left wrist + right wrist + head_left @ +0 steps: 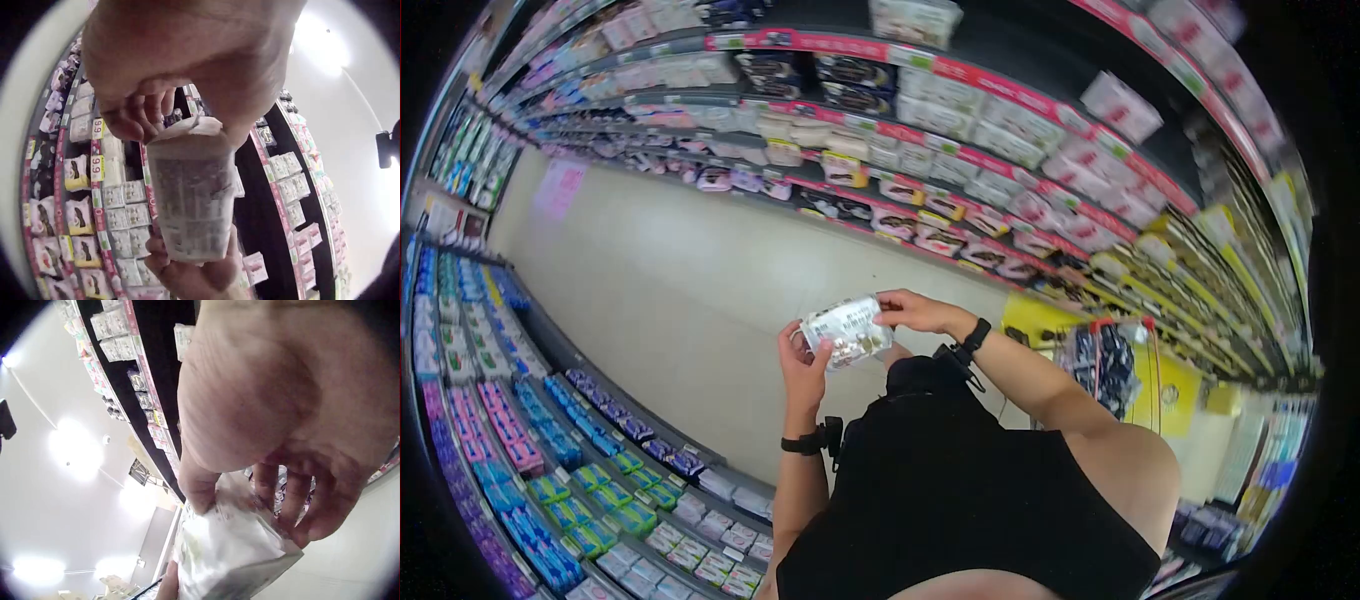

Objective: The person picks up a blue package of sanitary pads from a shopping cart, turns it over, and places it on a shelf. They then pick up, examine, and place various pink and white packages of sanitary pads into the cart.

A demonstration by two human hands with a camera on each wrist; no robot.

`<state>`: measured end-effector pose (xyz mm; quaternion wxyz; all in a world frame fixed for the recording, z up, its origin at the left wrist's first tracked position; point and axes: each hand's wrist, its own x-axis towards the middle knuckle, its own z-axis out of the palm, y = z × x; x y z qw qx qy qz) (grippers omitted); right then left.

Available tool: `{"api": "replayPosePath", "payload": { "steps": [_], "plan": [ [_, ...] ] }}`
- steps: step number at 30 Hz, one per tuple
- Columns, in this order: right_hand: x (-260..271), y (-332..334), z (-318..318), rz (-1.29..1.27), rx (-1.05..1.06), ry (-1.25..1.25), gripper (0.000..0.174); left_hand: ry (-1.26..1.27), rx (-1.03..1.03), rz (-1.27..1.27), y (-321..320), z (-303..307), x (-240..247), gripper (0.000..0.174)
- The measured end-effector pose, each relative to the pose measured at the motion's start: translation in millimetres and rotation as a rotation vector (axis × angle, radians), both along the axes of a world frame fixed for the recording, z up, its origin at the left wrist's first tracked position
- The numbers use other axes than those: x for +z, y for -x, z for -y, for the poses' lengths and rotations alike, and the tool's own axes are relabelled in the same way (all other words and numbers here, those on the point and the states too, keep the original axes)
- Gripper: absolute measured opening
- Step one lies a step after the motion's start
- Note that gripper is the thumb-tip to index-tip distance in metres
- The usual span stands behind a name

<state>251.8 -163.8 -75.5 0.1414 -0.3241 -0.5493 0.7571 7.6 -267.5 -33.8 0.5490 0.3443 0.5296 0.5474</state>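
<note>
Between my two hands is a small white plastic-wrapped packet [847, 328], with small print and a barcode on the face turned toward me. My left hand [803, 362] grips its left end, thumb on the printed face. At the opposite end my right hand [915, 311] holds it, thumb on top and fingers behind. The left wrist view shows the packet's narrow printed side [192, 200] with a hand at each end. In the right wrist view, the right thumb [199, 487] presses on the crinkled white wrapper [228, 550].
Shelves [960, 75] of packaged goods with pink price strips run along the far side. Lower left stands another shelf of colourful packs [590, 500]. Pale floor [660, 260] lies between them. A cart or basket [1105, 365] with dark patterned contents is at the right.
</note>
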Motion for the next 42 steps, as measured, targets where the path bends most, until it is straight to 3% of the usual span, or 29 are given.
{"api": "replayPosePath", "payload": {
  "steps": [3, 4, 7, 8, 12, 15, 16, 20, 27, 31, 36, 37, 39, 42],
  "plan": [
    [14.2, 31.1, -45.9, -0.06, 0.045, -0.184, 0.049, -0.005, -0.069, -0.291, 35.7, -34.1, -3.5, 0.054],
    [26.9, 42.7, -64.8, -0.062, 0.074, -0.197, 0.062, -0.035, -0.041, -0.395, 40.7, -44.5, 7.2, 0.051],
    [25.5, 73.6, -117.4, -0.093, 0.083, -0.344, 0.062, -0.1, -0.037, -0.467, 60.7, -87.8, 14.2, 0.054],
    [14.8, 84.7, -134.4, -0.112, 0.037, -0.529, 0.063, -0.105, -0.044, -0.538, 69.3, -104.1, 16.8, 0.053],
    [31.5, 110.3, -194.2, -0.145, -0.024, -0.417, 0.048, -0.152, 0.038, -0.497, 96.0, -170.1, 27.9, 0.045],
    [36.5, 124.7, -226.3, -0.2, -0.019, -0.011, 0.032, -0.068, 0.136, -0.22, 96.1, -201.6, 58.1, 0.043],
    [31.3, 133.9, -229.9, -0.221, -0.069, 0.001, 0.025, -0.062, 0.108, -0.235, 98.4, -210.4, 54.4, 0.042],
    [43.7, 149.6, -245.9, -0.188, -0.272, -0.048, 0.028, -0.018, 0.07, -0.119, 107.5, -239.6, 37.5, 0.041],
    [14.3, 173.0, -288.2, 0.071, -0.362, -0.179, 0.039, -0.064, -0.135, -0.124, 163.1, -311.0, 16.5, 0.044],
    [23.8, 203.9, -303.8, -0.003, -0.506, -0.195, 0.04, -0.055, -0.299, -0.116, 202.2, -359.6, 28.4, 0.044],
    [45.5, 251.4, -305.2, 0.125, -0.826, -0.314, 0.044, -0.139, -0.484, -0.119, 249.4, -426.5, 18.5, 0.045],
    [70.7, 257.6, -303.9, 0.103, -0.819, -0.272, 0.051, -0.169, -0.53, -0.099, 253.9, -439.5, 8.7, 0.045],
    [34.8, 256.0, -306.5, 0.195, -0.806, -0.365, 0.06, -0.172, -0.585, -0.11, 255.7, -460.9, 9.0, 0.051],
    [28.5, 249.3, -300.3, 0.175, -0.803, -0.342, 0.057, -0.249, -0.724, -0.105, 245.8, -485.6, 16.9, 0.056]
  ]
}}
